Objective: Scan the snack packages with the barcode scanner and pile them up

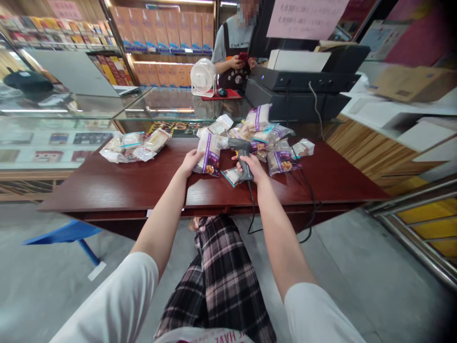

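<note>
My left hand [190, 161] grips a purple-and-clear snack packet [209, 155] and holds it tilted just above the dark red table [117, 186]. My right hand [253, 166] is closed round the handle of a grey barcode scanner [240, 151], whose head points left at that packet. A small clear packet [232, 176] lies under the scanner. A heap of several similar packets [266, 136] sits behind and to the right of the scanner. A second, smaller heap [134, 145] lies at the table's left.
The scanner's black cable [252, 209] hangs over the table's front edge. Behind the table are a glass counter [171, 107], a white fan [203, 77], a black printer [303, 81] and a person holding a phone [233, 47]. A blue stool [67, 234] stands at the left.
</note>
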The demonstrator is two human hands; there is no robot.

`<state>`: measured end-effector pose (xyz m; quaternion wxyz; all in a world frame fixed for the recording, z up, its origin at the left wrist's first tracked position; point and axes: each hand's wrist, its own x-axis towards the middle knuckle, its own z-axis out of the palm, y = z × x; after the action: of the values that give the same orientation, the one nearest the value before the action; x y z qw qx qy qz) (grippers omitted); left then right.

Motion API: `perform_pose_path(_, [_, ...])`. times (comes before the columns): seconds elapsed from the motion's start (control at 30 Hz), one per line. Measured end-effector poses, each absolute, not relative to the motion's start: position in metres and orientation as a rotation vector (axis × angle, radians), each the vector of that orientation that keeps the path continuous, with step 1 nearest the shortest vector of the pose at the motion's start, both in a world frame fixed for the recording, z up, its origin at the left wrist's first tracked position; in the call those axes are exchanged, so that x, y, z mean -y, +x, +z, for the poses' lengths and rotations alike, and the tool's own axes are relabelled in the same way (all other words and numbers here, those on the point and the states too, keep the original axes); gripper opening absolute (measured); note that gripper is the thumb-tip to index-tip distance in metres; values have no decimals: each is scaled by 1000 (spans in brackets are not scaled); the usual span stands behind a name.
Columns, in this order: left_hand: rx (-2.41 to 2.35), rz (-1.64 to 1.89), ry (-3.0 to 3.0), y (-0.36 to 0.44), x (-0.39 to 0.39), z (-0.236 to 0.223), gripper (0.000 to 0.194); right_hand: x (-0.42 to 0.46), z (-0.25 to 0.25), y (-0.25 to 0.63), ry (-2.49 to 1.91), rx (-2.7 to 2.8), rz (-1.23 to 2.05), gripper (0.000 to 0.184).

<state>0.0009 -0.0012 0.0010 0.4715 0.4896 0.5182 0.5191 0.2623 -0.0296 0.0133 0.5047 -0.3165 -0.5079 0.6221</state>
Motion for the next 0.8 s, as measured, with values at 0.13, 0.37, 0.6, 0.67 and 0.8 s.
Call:
perform_pose_path(0.13, [-1384,1298,1289,-13,2,6,52,29,13,258,-766,1204,1452,24])
perform_pose_path(0.37, [-1677,1207,1556,-90,14,28,46,27,11,246,-814,1233,1379,26])
perform_pose_path(0.6, [-2262,1023,1804,-138,36,33,55,34,19,239,-888,1233,1382,24])
perform_pose_path(0.67, [-2243,1211,1967,-130,50,34,63,36,21,237,-901,1214,1377,23])
perform_pose_path(0.8, [-1967,1102,2318,-103,72,32,54,38,22,230,-911,1198,1368,24])
